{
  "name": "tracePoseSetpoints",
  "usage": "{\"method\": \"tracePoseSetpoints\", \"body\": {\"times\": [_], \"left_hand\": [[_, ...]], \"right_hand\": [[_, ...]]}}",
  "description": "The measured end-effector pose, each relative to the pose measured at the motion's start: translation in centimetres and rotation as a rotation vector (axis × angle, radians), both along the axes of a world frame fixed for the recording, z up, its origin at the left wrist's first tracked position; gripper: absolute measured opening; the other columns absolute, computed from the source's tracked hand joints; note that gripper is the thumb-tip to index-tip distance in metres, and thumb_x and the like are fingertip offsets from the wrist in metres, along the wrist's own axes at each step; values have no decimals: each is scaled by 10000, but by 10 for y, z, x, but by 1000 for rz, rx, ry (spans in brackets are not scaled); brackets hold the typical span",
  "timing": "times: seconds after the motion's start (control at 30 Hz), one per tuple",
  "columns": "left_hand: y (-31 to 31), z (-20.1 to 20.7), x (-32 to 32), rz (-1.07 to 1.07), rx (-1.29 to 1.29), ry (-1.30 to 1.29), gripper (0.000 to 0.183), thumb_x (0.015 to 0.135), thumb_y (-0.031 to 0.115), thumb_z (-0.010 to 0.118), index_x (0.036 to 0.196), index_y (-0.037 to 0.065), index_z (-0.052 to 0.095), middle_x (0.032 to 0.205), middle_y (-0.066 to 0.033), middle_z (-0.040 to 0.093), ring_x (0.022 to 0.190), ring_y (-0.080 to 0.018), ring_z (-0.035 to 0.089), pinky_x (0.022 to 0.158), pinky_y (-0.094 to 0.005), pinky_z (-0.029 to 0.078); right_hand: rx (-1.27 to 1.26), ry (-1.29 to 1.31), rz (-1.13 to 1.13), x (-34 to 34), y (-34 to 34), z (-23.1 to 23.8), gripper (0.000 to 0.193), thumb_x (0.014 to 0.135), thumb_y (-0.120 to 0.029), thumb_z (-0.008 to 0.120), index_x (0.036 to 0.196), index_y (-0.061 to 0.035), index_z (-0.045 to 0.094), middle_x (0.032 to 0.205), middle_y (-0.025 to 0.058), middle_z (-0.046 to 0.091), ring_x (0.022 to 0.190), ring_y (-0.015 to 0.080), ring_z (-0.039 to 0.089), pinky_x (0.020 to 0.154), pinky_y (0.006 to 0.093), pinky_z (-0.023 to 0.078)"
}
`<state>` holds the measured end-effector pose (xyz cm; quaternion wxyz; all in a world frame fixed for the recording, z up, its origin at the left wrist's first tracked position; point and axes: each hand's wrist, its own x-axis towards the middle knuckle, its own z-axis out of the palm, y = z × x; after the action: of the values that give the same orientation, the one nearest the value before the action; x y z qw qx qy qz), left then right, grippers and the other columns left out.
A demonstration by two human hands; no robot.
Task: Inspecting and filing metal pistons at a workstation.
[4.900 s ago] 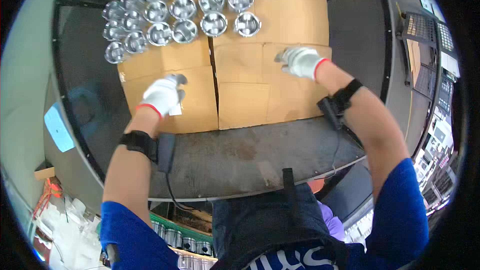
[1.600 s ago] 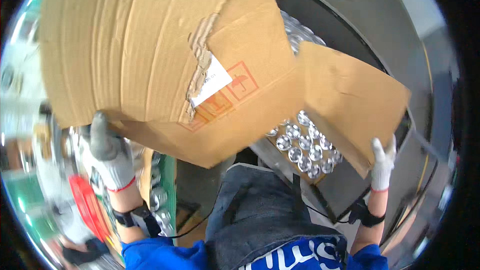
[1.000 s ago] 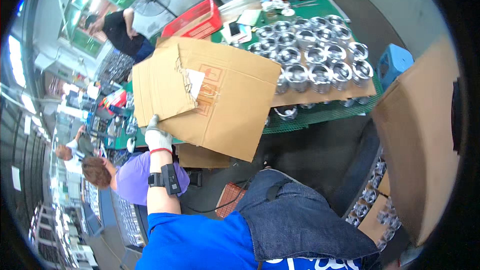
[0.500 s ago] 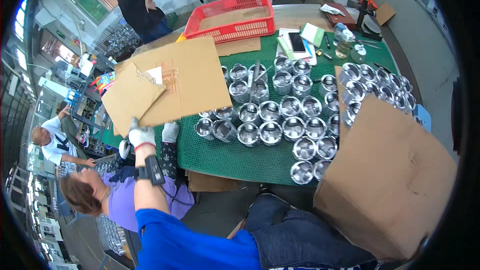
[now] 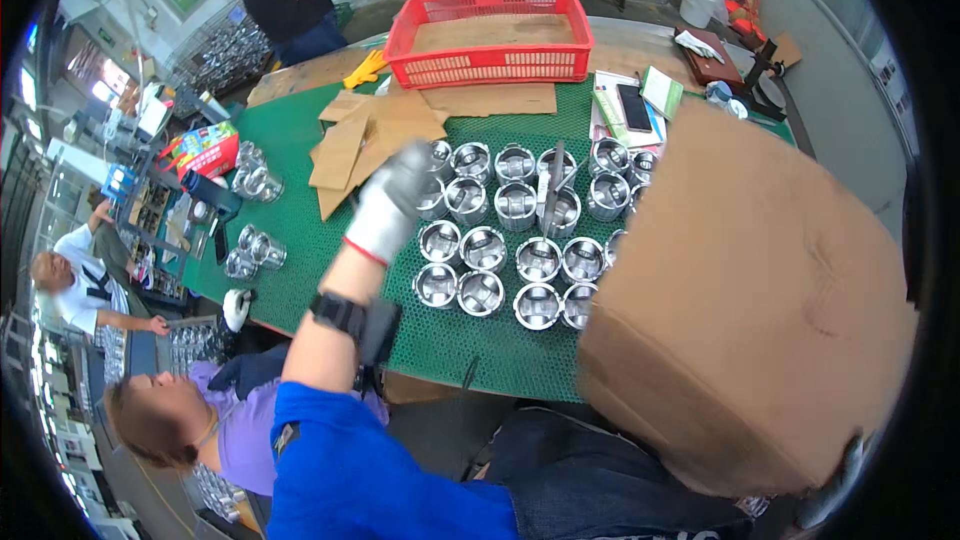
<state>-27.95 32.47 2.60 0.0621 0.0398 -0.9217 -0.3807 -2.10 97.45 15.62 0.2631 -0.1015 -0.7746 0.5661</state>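
Note:
My left hand [image 5: 392, 202], in a white-grey glove with a red cuff, is raised over the green table near several loose cardboard pieces [image 5: 345, 145]. Motion smears its fingers, and no object shows in it. At the lower right, my right hand [image 5: 848, 485], also gloved and partly in shadow, grips the bottom edge of a large brown cardboard box [image 5: 740, 310]. The box leans across the table's right side and hides part of it. Between my hands stand rows of shiny metal pistons [image 5: 482, 248]; a grey metal tool [image 5: 553, 185] lies across some of them.
A red plastic crate [image 5: 490, 65] is at the far edge, with a yellow glove [image 5: 366, 68] beside it. A phone [image 5: 633, 107] lies on papers. More pistons [image 5: 258, 183] and a dark bottle [image 5: 210, 194] are at left. A co-worker in purple [image 5: 235, 410] is close on my left.
The large cardboard sheet that my left hand held is gone from view, uncovering smaller pieces. My left hand has moved right and up. The box has shifted left over the pistons.

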Motion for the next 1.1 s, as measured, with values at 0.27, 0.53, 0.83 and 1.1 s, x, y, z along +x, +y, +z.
{"method": "tracePoseSetpoints", "body": {"times": [0.27, 0.53, 0.83, 1.1], "left_hand": [[111, 26, 215, 2, 1200, 52, 688, 941, 588, 427, 1412, 87, 411, 1406, -90, 477, 1278, -259, 468, 1069, -423, 386], [123, 109, 472, 611, 407, 283, 458, 848, 167, 699, 1233, 19, 501, 1035, -58, 611, 917, -153, 599, 764, -319, 502], [151, 54, 593, 905, 227, -217, 356, 871, 9, 644, 1220, 11, 573, 1097, -68, 645, 987, -162, 595, 876, -303, 473], [107, -143, 539, 314, -254, -880, 375, 844, 194, 565, 1204, 101, 614, 1110, -193, 655, 1033, -376, 618, 892, -446, 493]], "right_hand": [[-607, -17, 522, -102, -48, -53, 439, 995, -226, 449, 1374, -5, 428, 1315, 126, 532, 1194, 229, 525, 1001, 369, 425], [-272, -371, 1191, -94, -144, -67, 657, 914, -233, 561, 1450, 34, 289, 1324, 166, 505, 1211, 245, 514, 989, 357, 447], [1068, -333, 1356, -90, -134, -224, 519, 867, -289, 633, 1349, -162, 487, 1259, 165, 552, 1058, 346, 606, 908, 424, 496], [1121, -512, 1438, -67, -137, -219, 453, 867, -294, 640, 1288, -157, 541, 1240, 171, 563, 1110, 367, 565, 910, 449, 478]]}}
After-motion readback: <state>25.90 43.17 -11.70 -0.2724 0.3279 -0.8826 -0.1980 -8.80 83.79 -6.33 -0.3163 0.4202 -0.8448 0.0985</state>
